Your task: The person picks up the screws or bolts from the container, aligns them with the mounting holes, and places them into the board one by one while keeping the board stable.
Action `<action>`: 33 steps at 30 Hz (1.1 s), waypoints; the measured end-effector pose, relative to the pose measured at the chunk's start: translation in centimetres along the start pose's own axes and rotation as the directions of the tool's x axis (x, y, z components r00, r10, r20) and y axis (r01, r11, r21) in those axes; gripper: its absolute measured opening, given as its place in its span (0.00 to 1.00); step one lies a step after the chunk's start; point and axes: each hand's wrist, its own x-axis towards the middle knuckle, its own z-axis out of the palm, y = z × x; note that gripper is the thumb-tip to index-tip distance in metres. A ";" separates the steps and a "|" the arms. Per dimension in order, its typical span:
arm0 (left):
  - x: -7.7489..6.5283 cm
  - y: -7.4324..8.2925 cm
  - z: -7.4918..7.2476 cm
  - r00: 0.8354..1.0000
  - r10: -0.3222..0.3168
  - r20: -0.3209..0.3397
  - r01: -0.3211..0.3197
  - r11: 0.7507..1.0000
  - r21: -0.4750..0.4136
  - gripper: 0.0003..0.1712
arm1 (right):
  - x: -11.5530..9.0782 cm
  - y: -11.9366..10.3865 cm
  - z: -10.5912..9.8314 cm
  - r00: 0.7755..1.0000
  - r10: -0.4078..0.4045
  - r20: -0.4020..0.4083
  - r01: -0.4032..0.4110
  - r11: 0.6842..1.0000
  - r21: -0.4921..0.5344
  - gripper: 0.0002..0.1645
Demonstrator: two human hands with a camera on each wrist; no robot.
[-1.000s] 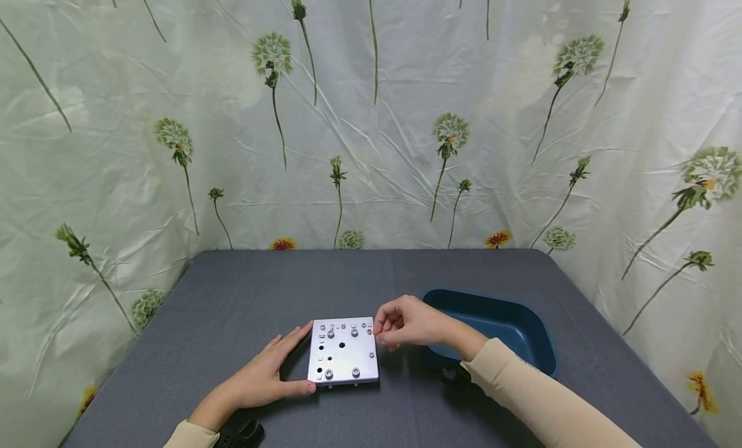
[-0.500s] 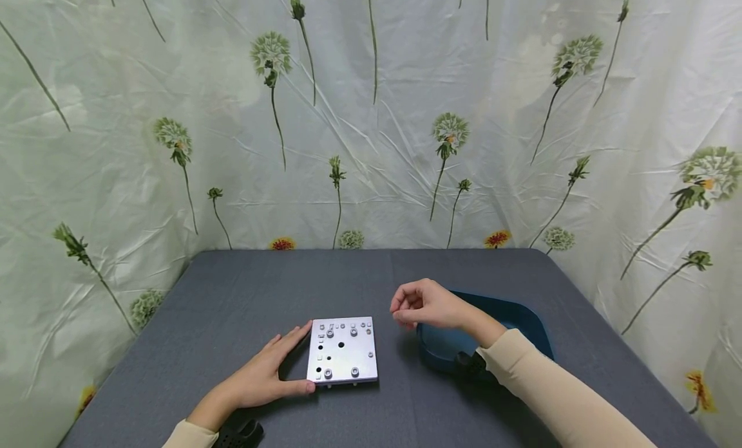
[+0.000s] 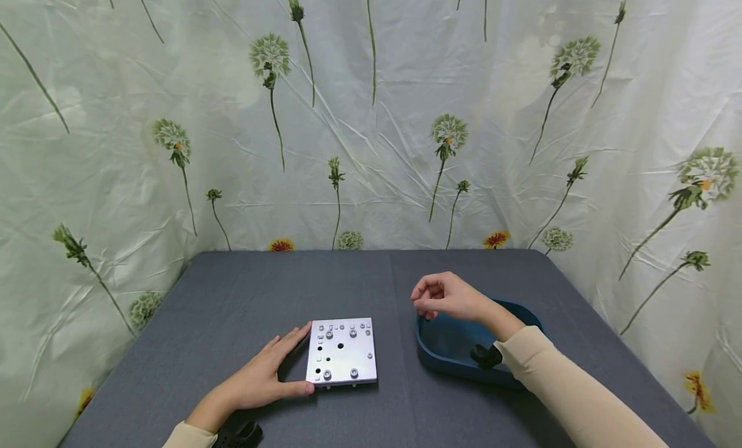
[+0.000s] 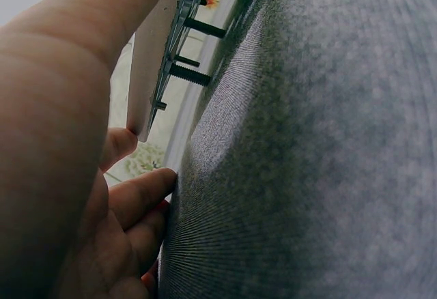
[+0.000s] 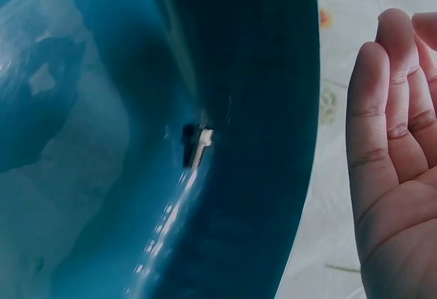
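Note:
A square silver metal plate (image 3: 341, 351) with holes and several socket-head screws lies on the table in the head view. My left hand (image 3: 263, 371) holds it along the left side, thumb at the front corner and index finger at the back one. The left wrist view shows screw shanks (image 4: 190, 74) sticking out under the plate. My right hand (image 3: 449, 297) hovers over the left part of a blue tray (image 3: 426, 354), fingers loosely bent, nothing visible in them. A small metal piece (image 5: 203, 145), apparently a screw, lies in the tray in the right wrist view.
A grey cloth (image 3: 290, 280) covers the table. The tray stands to the right of the plate. Behind the table hangs a pale curtain (image 3: 382, 145) with dandelion prints. Dark wrist cameras sit on both wrists.
My right hand has left the plate's right edge and moved right to above the tray. My left hand and the plate have stayed in place.

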 end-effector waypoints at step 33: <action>0.1 -0.2 0.6 1.000 -0.026 -0.009 0.025 0.999 -0.030 0.64 | -0.7 4.2 -1.5 0.987 0.138 0.083 -0.140 0.990 0.009 0.19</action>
